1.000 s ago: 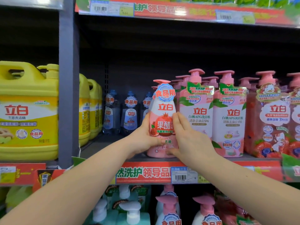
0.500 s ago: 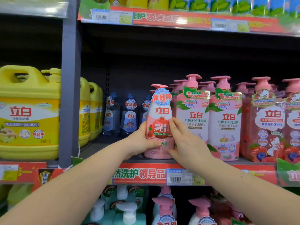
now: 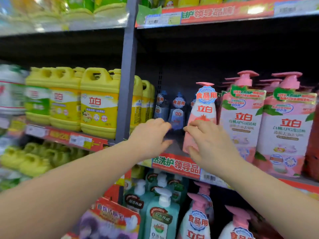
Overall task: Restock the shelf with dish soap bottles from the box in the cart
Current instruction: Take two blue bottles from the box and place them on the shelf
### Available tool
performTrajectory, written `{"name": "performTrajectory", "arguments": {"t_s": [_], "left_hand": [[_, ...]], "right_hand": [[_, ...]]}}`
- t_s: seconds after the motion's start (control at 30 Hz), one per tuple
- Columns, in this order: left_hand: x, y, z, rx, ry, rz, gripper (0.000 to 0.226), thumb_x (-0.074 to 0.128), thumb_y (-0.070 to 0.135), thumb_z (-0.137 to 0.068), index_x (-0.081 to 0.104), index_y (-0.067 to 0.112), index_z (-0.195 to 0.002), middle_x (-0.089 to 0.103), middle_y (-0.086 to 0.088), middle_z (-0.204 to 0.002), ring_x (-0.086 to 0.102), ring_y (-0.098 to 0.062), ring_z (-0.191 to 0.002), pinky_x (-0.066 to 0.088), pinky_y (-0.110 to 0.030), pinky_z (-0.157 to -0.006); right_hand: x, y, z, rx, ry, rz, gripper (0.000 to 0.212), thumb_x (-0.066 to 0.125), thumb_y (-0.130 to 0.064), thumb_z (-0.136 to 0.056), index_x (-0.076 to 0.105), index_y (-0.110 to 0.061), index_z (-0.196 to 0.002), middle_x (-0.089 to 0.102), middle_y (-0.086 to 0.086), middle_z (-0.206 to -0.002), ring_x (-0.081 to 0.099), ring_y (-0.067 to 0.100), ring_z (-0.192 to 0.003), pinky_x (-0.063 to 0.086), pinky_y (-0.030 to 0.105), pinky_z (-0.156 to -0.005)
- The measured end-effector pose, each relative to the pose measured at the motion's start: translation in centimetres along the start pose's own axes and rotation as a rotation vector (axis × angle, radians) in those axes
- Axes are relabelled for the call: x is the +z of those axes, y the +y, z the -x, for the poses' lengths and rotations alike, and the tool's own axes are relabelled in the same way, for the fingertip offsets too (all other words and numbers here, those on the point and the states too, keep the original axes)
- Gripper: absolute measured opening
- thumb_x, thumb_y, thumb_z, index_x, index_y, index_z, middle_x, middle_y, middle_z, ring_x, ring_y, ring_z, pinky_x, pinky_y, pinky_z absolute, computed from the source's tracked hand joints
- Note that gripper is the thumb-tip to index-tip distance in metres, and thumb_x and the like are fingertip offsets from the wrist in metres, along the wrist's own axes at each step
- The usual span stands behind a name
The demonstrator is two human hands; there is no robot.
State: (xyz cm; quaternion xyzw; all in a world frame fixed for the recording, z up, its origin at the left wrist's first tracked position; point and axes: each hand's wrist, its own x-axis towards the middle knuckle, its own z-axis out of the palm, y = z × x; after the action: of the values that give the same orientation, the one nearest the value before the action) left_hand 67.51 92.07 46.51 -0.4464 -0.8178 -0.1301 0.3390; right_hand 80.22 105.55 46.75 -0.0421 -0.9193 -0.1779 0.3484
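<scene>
Head view: the pink-and-white dish soap bottle (image 3: pixel 205 109) stands upright at the front edge of the middle shelf (image 3: pixel 174 163), just right of the frame's centre. Its flat pink cap and round blue tag point up. Just beside it on the right stands a row of taller pink pump bottles (image 3: pixel 241 121).

The left hand (image 3: pixel 151 137) hangs in the centre of the frame, left of the bottle and apart from it. Its fingers are loosely curled around nothing. The right hand (image 3: pixel 208 145) lies in front of the bottle's lower half, its fingers curved across the label. Motion blur hides whether they grip the bottle or only brush it.

In the gap behind the hands, small dark blue bottles (image 3: pixel 177 112) stand further back. Yellow jugs (image 3: pixel 99 104) fill the left of the frame, on either side of a grey upright post (image 3: pixel 126 83). Teal pump bottles (image 3: pixel 160 213) stand on the shelf below.
</scene>
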Motion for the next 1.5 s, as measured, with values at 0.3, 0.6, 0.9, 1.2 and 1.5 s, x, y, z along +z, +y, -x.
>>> {"name": "performTrajectory", "arguments": {"t_s": [0.3, 0.6, 0.9, 1.2, 1.5], "left_hand": [[-3.5, -6.6, 11.5, -0.198, -0.363, -0.223, 0.048, 0.051, 0.047, -0.087, 0.050, 0.015, -0.123, 0.053, -0.011, -0.119, 0.051, -0.031, -0.113, 0.044, -0.040, -0.087], [-10.8, -18.8, 30.2, -0.451, -0.483, -0.328, 0.050, 0.048, 0.051, -0.088, 0.049, 0.016, -0.124, 0.051, -0.008, -0.121, 0.051, -0.030, -0.113, 0.044, -0.038, -0.080], [-22.8, -31.8, 52.9, -0.789, -0.595, -0.380, 0.047, 0.048, 0.052, -0.086, 0.053, 0.018, -0.119, 0.054, -0.006, -0.120, 0.054, -0.027, -0.112, 0.048, -0.041, -0.091], [-24.4, -39.9, 62.0, -0.963, -0.589, -0.373, 0.042, 0.049, 0.048, -0.086, 0.054, 0.019, -0.116, 0.055, -0.005, -0.119, 0.053, -0.026, -0.112, 0.049, -0.038, -0.088], [-24.3, -53.0, 65.4, -1.073, -0.617, -0.428, 0.043, 0.050, 0.047, -0.087, 0.053, 0.020, -0.120, 0.055, -0.003, -0.119, 0.053, -0.023, -0.110, 0.048, -0.036, -0.084]], "right_hand": [[2.6, -11.4, -1.1, -0.198, -0.141, -0.168, 0.056, 0.047, -0.047, -0.085, 0.036, -0.028, -0.137, 0.045, -0.005, -0.137, 0.039, 0.022, -0.127, 0.030, 0.036, -0.102], [1.2, -30.7, -3.1, -0.294, -0.241, -0.321, 0.062, 0.051, -0.050, -0.084, 0.033, -0.028, -0.139, 0.043, -0.002, -0.140, 0.040, 0.025, -0.130, 0.031, 0.039, -0.105], [-1.2, -56.7, -3.1, -0.483, -0.377, -0.485, 0.064, 0.052, -0.048, -0.084, 0.032, -0.027, -0.141, 0.039, 0.002, -0.147, 0.040, 0.027, -0.133, 0.033, 0.044, -0.108], [-0.2, -72.2, -5.6, -0.674, -0.458, -0.505, 0.061, 0.051, -0.049, -0.085, 0.034, -0.026, -0.139, 0.044, 0.002, -0.139, 0.040, 0.027, -0.130, 0.034, 0.044, -0.106], [6.1, -86.2, -13.6, -0.743, -0.470, -0.633, 0.060, 0.047, -0.049, -0.088, 0.030, -0.029, -0.142, 0.042, -0.002, -0.143, 0.039, 0.026, -0.131, 0.030, 0.045, -0.109]]}}
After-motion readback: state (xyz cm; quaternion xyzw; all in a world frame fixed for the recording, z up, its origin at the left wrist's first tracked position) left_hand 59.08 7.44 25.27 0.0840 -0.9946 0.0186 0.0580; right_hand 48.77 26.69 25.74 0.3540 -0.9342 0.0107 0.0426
